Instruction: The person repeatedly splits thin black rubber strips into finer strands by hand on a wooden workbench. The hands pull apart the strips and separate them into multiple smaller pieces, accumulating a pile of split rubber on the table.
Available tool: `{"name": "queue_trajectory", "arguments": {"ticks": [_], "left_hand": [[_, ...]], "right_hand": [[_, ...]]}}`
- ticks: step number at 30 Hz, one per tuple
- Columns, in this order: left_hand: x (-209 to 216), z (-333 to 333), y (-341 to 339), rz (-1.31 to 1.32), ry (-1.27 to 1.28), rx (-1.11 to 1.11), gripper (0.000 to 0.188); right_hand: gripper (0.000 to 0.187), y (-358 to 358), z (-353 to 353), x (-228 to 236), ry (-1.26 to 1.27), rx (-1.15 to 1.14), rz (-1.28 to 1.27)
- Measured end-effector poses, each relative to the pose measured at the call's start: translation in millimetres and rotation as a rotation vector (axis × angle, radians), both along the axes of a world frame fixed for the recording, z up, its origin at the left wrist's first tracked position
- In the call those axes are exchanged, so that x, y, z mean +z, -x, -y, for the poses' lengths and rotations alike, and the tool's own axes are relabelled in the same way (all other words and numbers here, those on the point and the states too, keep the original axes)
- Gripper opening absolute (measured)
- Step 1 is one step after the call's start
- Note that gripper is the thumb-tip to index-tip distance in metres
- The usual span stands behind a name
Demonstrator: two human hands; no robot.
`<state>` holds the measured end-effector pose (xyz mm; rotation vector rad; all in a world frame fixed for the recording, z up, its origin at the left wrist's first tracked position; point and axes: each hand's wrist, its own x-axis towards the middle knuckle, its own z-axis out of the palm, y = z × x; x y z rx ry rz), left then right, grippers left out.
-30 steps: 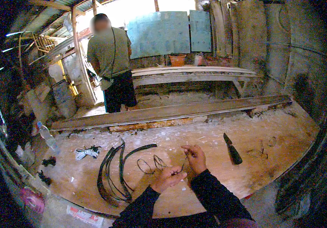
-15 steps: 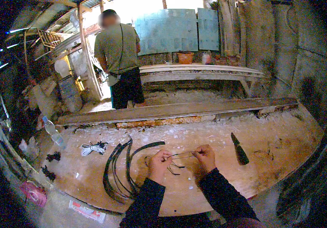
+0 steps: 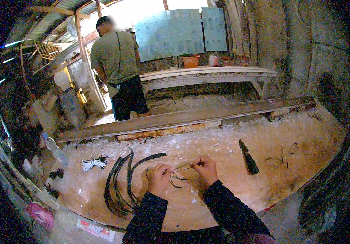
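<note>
My left hand (image 3: 159,179) and my right hand (image 3: 206,169) are close together over the wooden table (image 3: 219,195), each closed in a pinch. Between them a thin cord (image 3: 182,167) runs nearly straight. Loose dark ends (image 3: 178,177) hang below it beside my left fingers. Several long black strips (image 3: 110,189), curved like bows, lie to the left of my left hand and partly behind that sleeve. To the right of my right hand rests a dark knife (image 3: 249,159), its tip pointing away from me. Thin loops of cord (image 3: 280,161) lie farther right.
A white cord bundle (image 3: 94,163), dark bundles (image 3: 57,173) and a clear plastic bottle (image 3: 54,147) are at the table's left. A raised plank (image 3: 183,118) crosses the far edge. Beyond it a person (image 3: 120,61) stands beside a bench (image 3: 207,76) holding an orange pot (image 3: 190,61).
The whole view has shifted, so the table and my hands appear farther left. Both hands keep their pinch on the cord. The person beyond has turned slightly.
</note>
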<state>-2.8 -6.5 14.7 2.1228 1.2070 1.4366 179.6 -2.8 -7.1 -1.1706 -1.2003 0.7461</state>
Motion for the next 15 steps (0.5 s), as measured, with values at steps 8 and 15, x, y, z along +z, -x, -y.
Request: {"name": "queue_trajectory", "arguments": {"ticks": [8, 15], "left_hand": [[-11.3, 3.4, -4.7, 0.785, 0.76, -0.291, 0.024], [15.9, 18.1, -5.7, 0.668, 0.721, -0.305, 0.015]], "right_hand": [[0.01, 1.8, 1.6, 1.2, -0.079, -0.066, 0.188], [0.012, 2.9, 3.0, 5.9, -0.062, -0.055, -0.011]]}}
